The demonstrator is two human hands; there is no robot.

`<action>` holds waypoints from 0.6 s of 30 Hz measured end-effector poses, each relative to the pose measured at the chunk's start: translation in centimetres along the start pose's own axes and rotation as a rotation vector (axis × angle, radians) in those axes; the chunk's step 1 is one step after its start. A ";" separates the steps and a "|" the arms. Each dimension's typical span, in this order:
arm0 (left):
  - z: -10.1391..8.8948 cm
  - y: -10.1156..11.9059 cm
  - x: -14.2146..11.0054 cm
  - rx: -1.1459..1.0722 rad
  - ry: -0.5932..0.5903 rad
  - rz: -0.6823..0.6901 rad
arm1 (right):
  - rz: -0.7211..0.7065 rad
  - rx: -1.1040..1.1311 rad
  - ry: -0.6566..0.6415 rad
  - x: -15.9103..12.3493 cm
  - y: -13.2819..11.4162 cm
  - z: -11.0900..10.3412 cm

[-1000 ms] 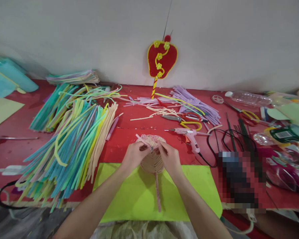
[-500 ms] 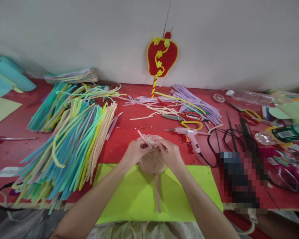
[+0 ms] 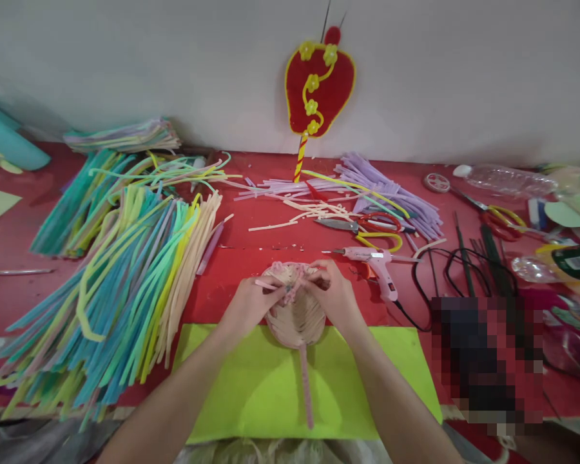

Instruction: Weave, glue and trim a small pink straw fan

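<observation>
A beige fan (image 3: 297, 325) made of pipe cleaners, with a pink handle (image 3: 307, 390), lies with its handle toward me. Above its upper half, my left hand (image 3: 251, 306) pinches a small pink pipe-cleaner flower (image 3: 290, 294) at its left side, and a loose pink end sticks out by the thumb. My right hand (image 3: 333, 290) grips the flower's right side between thumb and fingers. The fingertips partly hide the flower's shape. Under the fan handle is a yellow-green sheet (image 3: 241, 393).
Bundles of coloured pipe cleaners (image 3: 125, 290) lie at left. Behind the fan are red-and-yellow scissors (image 3: 367, 225), a pink glue gun (image 3: 374, 264) with a black cord, and purple pipe cleaners (image 3: 386, 187). A red decorated fan (image 3: 321, 93) leans on the wall. A plastic bottle (image 3: 507, 180) lies at right.
The loose pink end has swung from pointing up to pointing left beside my left thumb. My right fingers have spread and shifted on the flower. The view has shifted slightly.
</observation>
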State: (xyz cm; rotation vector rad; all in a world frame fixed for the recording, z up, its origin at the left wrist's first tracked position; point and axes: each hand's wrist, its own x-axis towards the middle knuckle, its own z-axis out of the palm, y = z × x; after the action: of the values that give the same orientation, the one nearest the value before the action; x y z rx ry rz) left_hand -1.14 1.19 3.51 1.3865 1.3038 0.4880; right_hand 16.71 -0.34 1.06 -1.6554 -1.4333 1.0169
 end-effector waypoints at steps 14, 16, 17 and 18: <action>0.0 0.8 0.9 0.099 -0.041 -0.001 | -0.048 -0.001 0.085 -0.5 -0.1 0.4; 0.1 1.1 0.9 0.066 -0.067 -0.021 | -0.048 0.000 0.113 -0.5 0.0 0.4; 0.1 1.2 1.0 0.040 -0.086 -0.044 | -0.053 -0.008 0.114 -0.5 0.1 0.4; 0.2 1.3 1.0 0.010 -0.108 -0.069 | -0.060 -0.017 0.108 -0.4 0.0 0.4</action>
State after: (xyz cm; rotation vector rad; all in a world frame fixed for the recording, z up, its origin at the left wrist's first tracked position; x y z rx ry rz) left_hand -0.15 2.29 4.19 1.3528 1.2638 0.3554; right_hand 16.33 -0.78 0.91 -1.6438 -1.4149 0.8713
